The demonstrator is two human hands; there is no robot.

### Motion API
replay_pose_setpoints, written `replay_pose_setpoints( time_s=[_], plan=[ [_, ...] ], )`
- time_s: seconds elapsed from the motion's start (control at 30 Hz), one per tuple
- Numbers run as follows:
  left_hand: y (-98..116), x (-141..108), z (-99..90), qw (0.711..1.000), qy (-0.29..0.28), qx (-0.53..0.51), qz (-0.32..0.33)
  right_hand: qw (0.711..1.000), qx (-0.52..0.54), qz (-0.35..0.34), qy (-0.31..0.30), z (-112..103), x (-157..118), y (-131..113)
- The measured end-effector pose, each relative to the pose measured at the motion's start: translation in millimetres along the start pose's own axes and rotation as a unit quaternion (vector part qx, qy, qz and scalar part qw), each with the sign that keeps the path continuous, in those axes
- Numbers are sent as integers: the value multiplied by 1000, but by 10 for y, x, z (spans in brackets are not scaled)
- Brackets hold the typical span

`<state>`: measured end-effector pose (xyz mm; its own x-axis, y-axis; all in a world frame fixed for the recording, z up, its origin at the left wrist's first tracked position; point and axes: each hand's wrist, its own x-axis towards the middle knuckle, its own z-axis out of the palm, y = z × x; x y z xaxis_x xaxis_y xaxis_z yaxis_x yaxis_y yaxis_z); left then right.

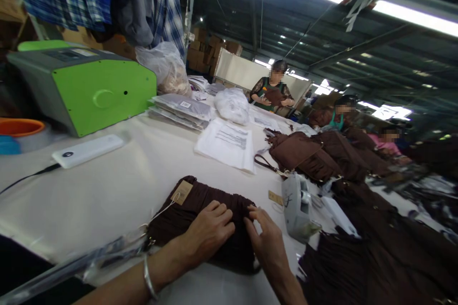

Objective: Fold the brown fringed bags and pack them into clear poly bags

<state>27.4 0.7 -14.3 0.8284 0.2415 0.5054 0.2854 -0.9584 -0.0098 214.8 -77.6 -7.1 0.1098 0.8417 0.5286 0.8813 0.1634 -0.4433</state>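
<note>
A dark brown gathered-fabric bag [211,200] lies on the table in front of me, with a tan paper tag [181,192] tied to it by a white string. My left hand [211,228] rests on its middle, fingers curled into the fabric; a silver bangle circles that wrist. At the right edge of the bag, my right hand [266,233] has its thumb and fingers around the fabric. Clear plastic wrapping [107,252] touches the bag's left end. The undersides of both hands are hidden.
A green and grey machine [103,97] stands at the left, near a white handheld device [88,150]. Packaged bundles [182,109] and white printed bags [227,143] lie beyond. To the right are a grey tape dispenser [296,205] and piled brown bags [304,152]. Several people work farther back.
</note>
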Motion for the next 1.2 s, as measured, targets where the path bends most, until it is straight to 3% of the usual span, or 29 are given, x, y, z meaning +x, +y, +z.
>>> replay_pose_setpoints(
  time_s=[0.1, 0.3, 0.47, 0.6, 0.7, 0.8, 0.93, 1.07, 1.2],
  plan=[
    [68, -35, 51, 998, -3, -46, -42, 999, 37, 36, 1, -70, 176, -125],
    [112, -247, -80, 979, -26, -169, -109, 991, 71, 47, -104, 1, 162, -200],
    [-119, -242, -203, 973, -53, -100, -201, 996, 12, 22, -86, 73, 46, -270],
    [-189, -63, -196, 982, -107, -59, -147, 993, -70, 16, -89, 149, 23, -335],
    [-186, 80, -176, 985, -121, -50, -109, 995, -29, 24, -89, 165, 33, -272],
    [-177, 174, -149, 987, -120, -54, -88, 987, 86, 109, -83, 104, 54, -160],
    [-165, 227, -48, 989, -114, -62, -71, 945, 218, 228, -86, -15, 82, -64],
    [-232, 295, 36, 973, -115, -119, -161, 928, 253, 243, -123, -82, 125, -44],
    [-385, 440, -37, 956, -105, -124, -246, 944, 221, 194, -153, -68, 157, -97]
  ],
)
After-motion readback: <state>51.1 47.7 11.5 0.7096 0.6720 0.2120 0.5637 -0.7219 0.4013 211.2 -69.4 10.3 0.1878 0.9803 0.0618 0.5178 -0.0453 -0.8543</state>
